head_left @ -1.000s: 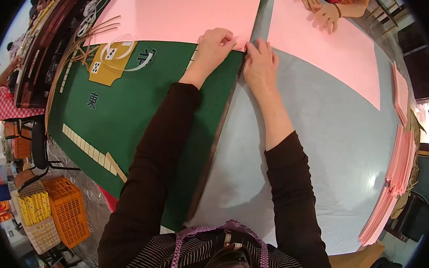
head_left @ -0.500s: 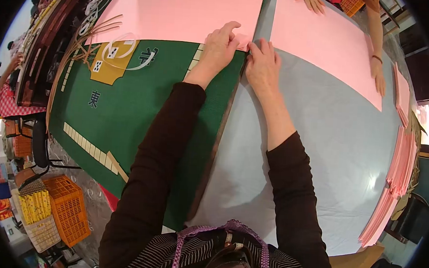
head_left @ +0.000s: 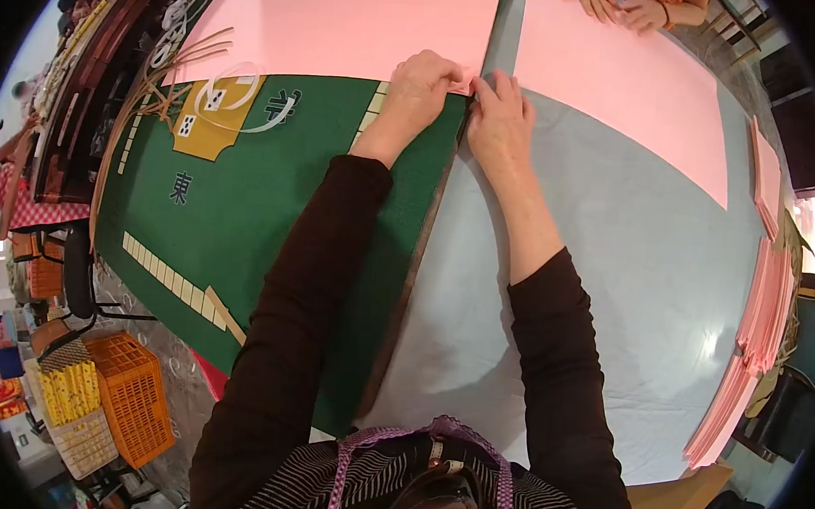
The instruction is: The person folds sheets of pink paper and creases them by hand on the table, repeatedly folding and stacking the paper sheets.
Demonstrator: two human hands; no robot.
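Note:
A large pink sheet (head_left: 347, 27) lies over the far part of a green mat, its near right corner folded into a small flap. My left hand (head_left: 422, 89) is closed, with thumb and fingers pinching that folded corner. Right beside it, my right hand (head_left: 502, 120) has its fingers bent and its thumb and forefinger at the same corner, on the seam between the green mat (head_left: 289, 210) and the grey-blue cloth (head_left: 573, 293). Part of the fold is hidden by my fingers.
A co-worker's hands (head_left: 618, 8) rest on a second pink sheet (head_left: 613, 90) at the far right. Stacks of folded pink pieces (head_left: 764, 304) line the right edge. White straps (head_left: 276, 120) and brown strips lie at the left. Orange crates (head_left: 133, 396) stand on the floor.
My left fingers have curled down onto the sheet's corner; my right hand has barely shifted. The co-worker's one hand has moved from the sheet's right edge to beside the other hand.

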